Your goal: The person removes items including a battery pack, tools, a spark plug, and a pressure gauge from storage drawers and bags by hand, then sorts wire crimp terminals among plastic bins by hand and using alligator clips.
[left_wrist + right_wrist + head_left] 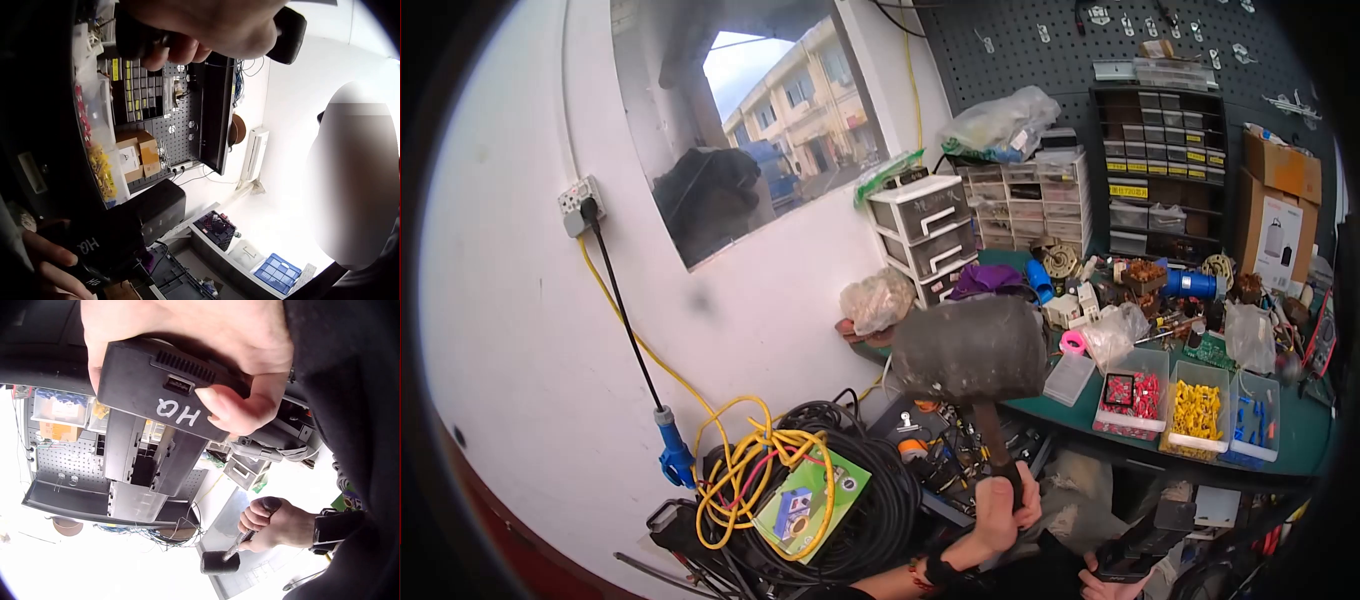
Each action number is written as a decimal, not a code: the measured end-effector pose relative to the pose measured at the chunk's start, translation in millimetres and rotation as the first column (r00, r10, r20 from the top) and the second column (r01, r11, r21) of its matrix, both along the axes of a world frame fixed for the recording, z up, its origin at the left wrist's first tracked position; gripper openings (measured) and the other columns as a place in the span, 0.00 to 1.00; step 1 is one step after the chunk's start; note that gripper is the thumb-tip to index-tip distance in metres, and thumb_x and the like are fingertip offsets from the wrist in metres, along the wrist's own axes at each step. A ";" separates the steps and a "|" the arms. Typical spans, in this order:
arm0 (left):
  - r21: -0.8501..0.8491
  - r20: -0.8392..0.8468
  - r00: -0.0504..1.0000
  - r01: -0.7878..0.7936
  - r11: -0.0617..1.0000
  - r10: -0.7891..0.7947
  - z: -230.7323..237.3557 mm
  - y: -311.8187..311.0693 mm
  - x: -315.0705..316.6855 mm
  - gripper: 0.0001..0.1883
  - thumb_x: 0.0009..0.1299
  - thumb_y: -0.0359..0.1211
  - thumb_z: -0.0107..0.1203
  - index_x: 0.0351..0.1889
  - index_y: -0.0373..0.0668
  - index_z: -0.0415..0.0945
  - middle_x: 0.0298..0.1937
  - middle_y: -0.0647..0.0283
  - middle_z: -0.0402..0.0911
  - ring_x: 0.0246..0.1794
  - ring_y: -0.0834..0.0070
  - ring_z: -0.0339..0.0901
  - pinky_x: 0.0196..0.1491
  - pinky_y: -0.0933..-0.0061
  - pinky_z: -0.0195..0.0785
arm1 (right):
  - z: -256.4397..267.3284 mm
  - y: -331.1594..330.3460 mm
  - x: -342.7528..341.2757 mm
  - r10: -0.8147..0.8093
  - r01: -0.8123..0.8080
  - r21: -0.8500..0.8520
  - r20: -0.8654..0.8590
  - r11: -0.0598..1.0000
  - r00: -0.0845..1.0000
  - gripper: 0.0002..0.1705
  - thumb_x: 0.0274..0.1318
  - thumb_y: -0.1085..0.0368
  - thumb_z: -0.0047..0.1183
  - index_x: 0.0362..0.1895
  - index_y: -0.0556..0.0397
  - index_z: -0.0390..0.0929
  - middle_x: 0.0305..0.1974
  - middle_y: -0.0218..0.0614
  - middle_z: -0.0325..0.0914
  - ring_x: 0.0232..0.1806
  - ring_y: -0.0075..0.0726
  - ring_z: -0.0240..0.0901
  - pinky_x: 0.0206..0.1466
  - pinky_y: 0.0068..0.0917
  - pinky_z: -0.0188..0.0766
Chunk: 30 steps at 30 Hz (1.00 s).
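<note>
My left hand [1000,508] grips the handle of a black rubber mallet [970,350], held upright with its scuffed head high in front of the bench. In the left wrist view the dark handle end [290,36] sticks out past that hand. Low at the right, my right hand [1112,585] holds a blocky black device [1152,540]. The right wrist view shows this device [147,381] close up, with "HQ" in white, a USB port and a ribbed strip; the thumb [234,411] bends over its edge. Mallet and device are well apart.
The green bench [1305,430] carries clear bins of red, yellow [1198,408] and blue connectors, with jumbled parts behind. Coiled black cable with a yellow cord [740,500] and green box [820,495] lies left. Below the mallet is an open drawer of tools [950,450].
</note>
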<state>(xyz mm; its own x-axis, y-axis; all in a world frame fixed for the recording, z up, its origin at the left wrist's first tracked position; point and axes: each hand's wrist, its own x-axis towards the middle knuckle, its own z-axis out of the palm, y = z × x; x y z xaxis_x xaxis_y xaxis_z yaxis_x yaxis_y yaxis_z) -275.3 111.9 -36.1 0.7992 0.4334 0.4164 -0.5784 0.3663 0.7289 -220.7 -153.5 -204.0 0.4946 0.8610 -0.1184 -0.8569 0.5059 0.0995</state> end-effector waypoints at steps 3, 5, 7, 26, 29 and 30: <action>-0.003 -0.037 0.997 -0.067 0.998 0.067 -17.7 -8.9 1.3 0.31 0.76 0.57 0.37 0.25 0.37 0.59 0.14 0.68 0.57 0.12 0.84 0.52 0.16 0.81 0.45 | -1.3 2.0 1.3 -0.021 0.021 -0.046 -0.009 0.999 1.000 0.55 0.41 0.23 0.49 0.68 0.43 0.60 0.67 0.44 0.61 0.59 0.66 0.58 0.34 0.39 0.66; 0.013 -0.046 0.994 -0.097 0.995 0.097 -23.4 -8.7 -0.4 0.31 0.76 0.57 0.37 0.25 0.37 0.60 0.15 0.68 0.57 0.12 0.84 0.52 0.16 0.81 0.46 | 5.8 3.9 -3.4 -0.078 0.065 -0.189 -0.065 0.980 0.995 0.55 0.41 0.21 0.47 0.67 0.41 0.63 0.66 0.43 0.62 0.57 0.65 0.59 0.31 0.37 0.65; 0.028 -0.065 0.991 -0.115 0.993 0.117 -21.5 -4.2 -3.2 0.31 0.76 0.57 0.38 0.26 0.36 0.60 0.15 0.67 0.57 0.12 0.84 0.52 0.16 0.81 0.46 | 2.1 2.1 -1.9 -0.062 0.053 -0.165 -0.050 0.985 0.997 0.55 0.41 0.20 0.47 0.67 0.41 0.63 0.66 0.43 0.63 0.57 0.65 0.59 0.31 0.37 0.65; 0.837 -0.206 0.818 -0.138 0.530 0.537 16.9 33.4 -29.8 0.15 0.66 0.38 0.62 0.34 0.34 0.76 0.18 0.57 0.72 0.16 0.70 0.73 0.23 0.72 0.63 | 23.5 2.6 -3.6 -0.008 -0.024 -0.104 -0.299 0.994 0.954 0.59 0.37 0.17 0.45 0.67 0.43 0.63 0.68 0.45 0.59 0.47 0.60 0.64 0.31 0.36 0.65; 0.475 -0.381 0.911 0.045 0.879 0.160 14.9 21.9 -26.8 0.18 0.73 0.43 0.54 0.32 0.36 0.72 0.20 0.72 0.68 0.15 0.84 0.64 0.19 0.79 0.55 | 22.3 1.0 -4.6 -0.021 -0.006 -0.085 -0.315 0.996 0.949 0.58 0.39 0.18 0.45 0.69 0.41 0.61 0.70 0.43 0.57 0.58 0.62 0.57 0.33 0.38 0.64; 0.474 -0.390 0.906 0.047 0.879 0.162 20.3 20.8 -27.5 0.18 0.73 0.43 0.54 0.32 0.36 0.72 0.20 0.72 0.68 0.15 0.84 0.64 0.19 0.79 0.55 | 20.2 0.7 -4.6 -0.018 -0.011 -0.087 -0.324 0.996 0.946 0.58 0.39 0.18 0.45 0.69 0.41 0.61 0.70 0.43 0.57 0.58 0.62 0.57 0.33 0.38 0.64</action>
<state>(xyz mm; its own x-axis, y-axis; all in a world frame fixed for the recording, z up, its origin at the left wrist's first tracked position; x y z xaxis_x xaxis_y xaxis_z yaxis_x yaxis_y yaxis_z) -302.8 132.7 -15.8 0.9194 0.3243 0.2224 -0.2012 -0.0981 0.9746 -225.4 -152.9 -183.8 0.4203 0.8387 -0.3463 -0.7836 0.5280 0.3276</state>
